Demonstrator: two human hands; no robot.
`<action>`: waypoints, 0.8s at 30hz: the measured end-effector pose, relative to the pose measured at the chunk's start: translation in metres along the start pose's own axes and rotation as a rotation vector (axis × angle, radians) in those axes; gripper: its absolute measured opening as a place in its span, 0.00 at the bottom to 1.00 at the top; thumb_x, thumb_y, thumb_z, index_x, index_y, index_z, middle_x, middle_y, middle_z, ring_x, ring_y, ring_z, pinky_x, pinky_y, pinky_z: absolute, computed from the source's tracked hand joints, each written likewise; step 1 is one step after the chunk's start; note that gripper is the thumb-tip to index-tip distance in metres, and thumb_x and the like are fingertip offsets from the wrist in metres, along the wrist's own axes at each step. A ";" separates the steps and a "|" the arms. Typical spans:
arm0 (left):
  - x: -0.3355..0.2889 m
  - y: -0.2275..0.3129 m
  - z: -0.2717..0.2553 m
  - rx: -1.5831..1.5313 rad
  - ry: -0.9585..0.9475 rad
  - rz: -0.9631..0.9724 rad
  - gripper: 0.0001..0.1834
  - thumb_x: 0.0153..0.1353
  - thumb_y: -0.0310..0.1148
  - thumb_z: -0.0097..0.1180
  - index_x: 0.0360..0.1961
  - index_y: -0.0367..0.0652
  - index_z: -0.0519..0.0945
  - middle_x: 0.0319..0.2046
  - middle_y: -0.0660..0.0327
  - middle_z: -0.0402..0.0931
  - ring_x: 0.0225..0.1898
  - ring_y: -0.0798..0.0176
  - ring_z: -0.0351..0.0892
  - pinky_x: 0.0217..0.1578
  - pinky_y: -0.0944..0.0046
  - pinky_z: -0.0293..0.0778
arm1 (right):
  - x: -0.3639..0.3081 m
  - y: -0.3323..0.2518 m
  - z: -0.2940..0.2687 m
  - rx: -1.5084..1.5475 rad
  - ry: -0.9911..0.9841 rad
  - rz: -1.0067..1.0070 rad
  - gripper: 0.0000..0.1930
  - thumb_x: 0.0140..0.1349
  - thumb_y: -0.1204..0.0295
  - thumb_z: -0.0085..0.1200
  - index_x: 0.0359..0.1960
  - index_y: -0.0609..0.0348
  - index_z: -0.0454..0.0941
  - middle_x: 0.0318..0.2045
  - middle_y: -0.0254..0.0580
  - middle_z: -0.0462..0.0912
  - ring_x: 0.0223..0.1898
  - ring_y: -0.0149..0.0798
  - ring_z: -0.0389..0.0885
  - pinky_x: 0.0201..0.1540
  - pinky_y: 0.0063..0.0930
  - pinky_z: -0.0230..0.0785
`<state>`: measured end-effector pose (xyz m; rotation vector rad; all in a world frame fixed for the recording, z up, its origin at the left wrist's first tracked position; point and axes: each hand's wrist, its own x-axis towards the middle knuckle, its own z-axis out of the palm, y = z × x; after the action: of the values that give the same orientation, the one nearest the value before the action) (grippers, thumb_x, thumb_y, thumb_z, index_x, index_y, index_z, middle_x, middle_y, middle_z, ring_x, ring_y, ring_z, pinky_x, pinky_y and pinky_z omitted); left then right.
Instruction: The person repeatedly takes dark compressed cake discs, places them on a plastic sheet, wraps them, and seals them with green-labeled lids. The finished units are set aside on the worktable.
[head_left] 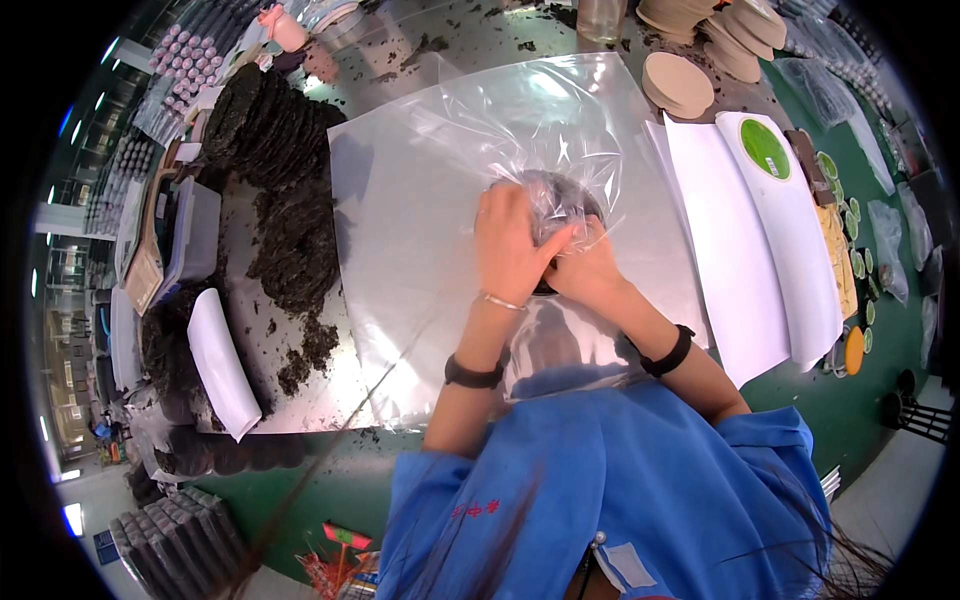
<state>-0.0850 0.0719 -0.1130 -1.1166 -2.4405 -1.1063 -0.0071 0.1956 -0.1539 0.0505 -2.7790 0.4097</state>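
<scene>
A large clear plastic bag (470, 115) lies crinkled over the middle of the worktable. Inside or beneath the plastic is a dark round bundle (562, 192), which looks like a stack of dried seaweed discs. My left hand (508, 235) curls over the bundle's left side, with fingers closed on the plastic. My right hand (585, 262) pinches gathered film at the bundle's near right edge. Both hands almost meet, and they cover much of the bundle. A pale sheet (400, 270) spreads on the table below them.
Dark stacked discs (265, 125) and loose dark clumps (295, 250) lie left, by a plastic bin (195, 235) and a rolled white sheet (222, 365). White sheets with a green label (765, 148) lie right. Beige round discs (678, 85) and a clear container (600, 20) stand at the back.
</scene>
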 end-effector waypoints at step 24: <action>0.075 -0.089 -0.020 -1.382 -0.351 -0.613 0.30 0.58 0.30 0.73 0.59 0.34 0.73 0.50 0.58 0.81 0.52 0.59 0.79 0.57 0.57 0.74 | 0.013 0.032 -0.028 0.151 0.116 -0.229 0.17 0.61 0.60 0.66 0.35 0.65 0.82 0.38 0.48 0.81 0.48 0.51 0.77 0.54 0.41 0.71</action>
<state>-0.2021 0.0610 -0.1112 -0.7522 -2.0742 -3.2681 -0.0132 0.2343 -0.1326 0.3645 -2.5866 0.5424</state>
